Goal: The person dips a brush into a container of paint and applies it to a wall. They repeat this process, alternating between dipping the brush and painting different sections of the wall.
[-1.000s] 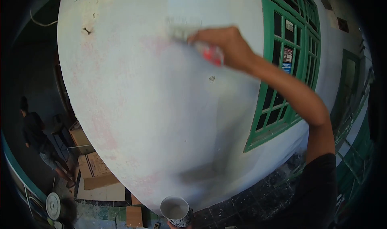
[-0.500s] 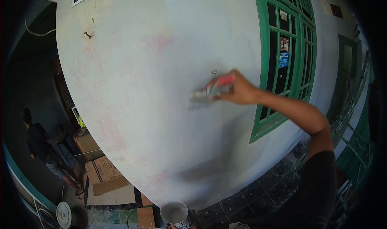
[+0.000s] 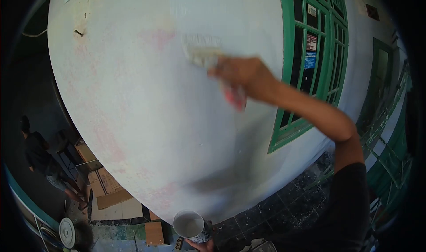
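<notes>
My right hand is wrapped round a wide paintbrush, blurred by motion. Its pale bristles point up against the white wall, and the red handle end hangs below my fist. Low in the view, my left hand grips a paint pail from beneath, its fingers partly in sight. The pail is tilted towards me, showing a whitish inside. Pinkish worn patches mark the wall left of the brush.
A green-framed window borders the wall on the right. A nail sticks out at upper left. Flattened cardboard, a lidded bucket and another person are at left. Dark, paint-spotted tiles lie below.
My right hand has swung the paintbrush up and left along the wall, its bristles turning from leftward to upward. More of my left hand shows under the pail. The view has shifted slightly.
</notes>
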Demonstrator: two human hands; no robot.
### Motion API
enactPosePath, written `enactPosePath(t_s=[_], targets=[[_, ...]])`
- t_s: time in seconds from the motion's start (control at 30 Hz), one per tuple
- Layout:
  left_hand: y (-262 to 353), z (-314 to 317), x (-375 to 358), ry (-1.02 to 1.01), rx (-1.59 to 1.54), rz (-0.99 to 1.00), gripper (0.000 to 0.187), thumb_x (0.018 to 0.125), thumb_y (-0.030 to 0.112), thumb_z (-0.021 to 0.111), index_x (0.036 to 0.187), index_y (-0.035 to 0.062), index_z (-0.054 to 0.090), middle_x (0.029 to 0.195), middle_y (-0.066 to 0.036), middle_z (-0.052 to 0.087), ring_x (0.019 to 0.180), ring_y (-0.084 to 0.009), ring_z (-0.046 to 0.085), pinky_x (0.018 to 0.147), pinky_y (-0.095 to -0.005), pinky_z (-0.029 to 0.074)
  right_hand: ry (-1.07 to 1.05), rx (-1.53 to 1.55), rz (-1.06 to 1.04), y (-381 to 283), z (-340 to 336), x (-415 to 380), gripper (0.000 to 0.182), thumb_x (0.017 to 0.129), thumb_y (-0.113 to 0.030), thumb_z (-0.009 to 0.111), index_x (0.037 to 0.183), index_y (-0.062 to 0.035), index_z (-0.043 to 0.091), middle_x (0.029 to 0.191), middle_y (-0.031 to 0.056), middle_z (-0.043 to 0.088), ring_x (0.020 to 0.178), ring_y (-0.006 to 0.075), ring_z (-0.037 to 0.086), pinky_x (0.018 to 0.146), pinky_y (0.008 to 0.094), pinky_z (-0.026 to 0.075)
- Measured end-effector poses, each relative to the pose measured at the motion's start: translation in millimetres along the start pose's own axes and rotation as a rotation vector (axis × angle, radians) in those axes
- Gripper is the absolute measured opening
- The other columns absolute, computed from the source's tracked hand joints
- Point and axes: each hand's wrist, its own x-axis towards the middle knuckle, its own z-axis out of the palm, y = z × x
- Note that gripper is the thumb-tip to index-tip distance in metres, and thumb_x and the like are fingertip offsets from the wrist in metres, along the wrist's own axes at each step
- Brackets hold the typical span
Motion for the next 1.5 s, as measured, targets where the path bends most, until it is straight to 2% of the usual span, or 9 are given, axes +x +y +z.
enactPosePath(t_s=[0.13,0.3,0.4,0.53,0.87,1.2,1.3,1.4,1.5], targets=[[1.3,0.2,-6.4,-0.058,-0.007,-0.033,0.076,0.086,0.068,0.041,0.14,0.0154,0.048,0.129,-0.013,0.058,0.115,-0.0375,0.056,0.092,-0.0563,0.046,0.108,0.023,-0.029,-92.2,65.4,-96.1,0.026,0.079,-0.019,0.069,0.105,-0.016,0.067,0.107,0.0141,0.066,0.089,0.0261,0.07,0.065,0.033,0.059],[9.2,2.0,-10.7,-0.092,-0.011,-0.049,0.077,0.085,0.069,0.041,0.14,0.0154,0.047,0.13,-0.014,0.058,0.116,-0.0386,0.055,0.091,-0.0579,0.046,-0.274,0.606,0.177,-142.8,76.7,-164.9,0.029,0.078,-0.011,0.071,0.107,-0.0147,0.068,0.105,0.0118,0.068,0.087,0.0264,0.07,0.071,0.0349,0.058],[15.5,3.1,-12.8,-0.107,-0.002,-0.048,0.078,0.084,0.07,0.04,0.141,0.0155,0.047,0.131,-0.014,0.057,0.116,-0.0393,0.054,0.091,-0.0588,0.045,-0.358,0.917,0.335,-113.2,70.2,-168.0,0.033,0.076,-0.009,0.077,0.108,-0.0104,0.069,0.108,0.0142,0.07,0.091,0.0298,0.07,0.078,0.0359,0.057],[14.4,5.4,-11.8,-0.121,-0.006,-0.056,0.08,0.084,0.071,0.04,0.141,0.0156,0.046,0.131,-0.015,0.056,0.117,-0.0402,0.054,0.091,-0.0601,0.045,-0.175,0.783,0.458,-21.4,24.3,-119.9,0.03,0.077,-0.002,0.075,0.106,-0.0027,0.071,0.1,0.0149,0.073,0.093,0.0236,0.071,0.084,0.0335,0.055],[-19.3,13.5,-9.9,-0.137,-0.071,-0.059,0.083,0.082,0.073,0.039,0.142,0.0158,0.045,0.133,-0.016,0.055,0.119,-0.0424,0.052,0.091,-0.0632,0.044,-0.414,0.515,0.235,77.9,-61.8,-11.2,0.026,0.076,-0.002,0.077,0.1,0.0024,0.071,0.085,0.0152,0.072,0.072,0.0205,0.065,0.071,0.0319,0.055],[-35.1,17.0,-10.6,-0.114,-0.161,-0.007,0.087,0.08,0.076,0.038,0.143,0.0159,0.043,0.134,-0.017,0.053,0.121,-0.0446,0.05,0.09,-0.0663,0.043,0.08,0.432,0.332,115.6,-75.4,-7.7,0.012,0.085,-0.007,0.074,0.096,-0.0026,0.071,0.091,0.0049,0.07,0.084,0.012,0.065,0.079,0.027,0.052],[-35.7,16.9,-2.4,-0.114,-0.065,0.034,0.088,0.079,0.076,0.047,0.145,0.0168,0.041,0.136,-0.016,0.053,0.121,-0.047,0.049,0.085,-0.063,0.047,0.203,0.47,0.087,120.7,-70.8,-3.6,0.021,0.08,-0.009,0.079,0.086,0.0033,0.063,0.088,0.0091,0.067,0.079,0.0148,0.064,0.071,0.0273,0.052],[-35.0,6.2,3.7,-0.125,0.013,0.073,0.088,0.081,0.074,0.05,0.147,0.0174,0.037,0.138,-0.017,0.051,0.121,-0.0497,0.049,0.086,-0.0647,0.049,0.227,0.398,0.422,69.5,-51.2,-39.2,0.021,0.084,-0.009,0.077,0.1,0.0011,0.068,0.098,0.0068,0.071,0.089,0.0136,0.067,0.079,0.0263,0.055],[-32.4,5.8,3.1,-0.129,-0.032,0.001,0.087,0.082,0.075,0.047,0.147,0.0175,0.037,0.138,-0.018,0.051,0.121,-0.0498,0.05,0.086,-0.0653,0.049,0.365,0.573,0.458,26.3,0.5,-96.3,0.017,0.082,0.001,0.073,0.098,0.002,0.069,0.095,0.0081,0.071,0.085,0.0158,0.068,0.077,0.0272,0.055]])
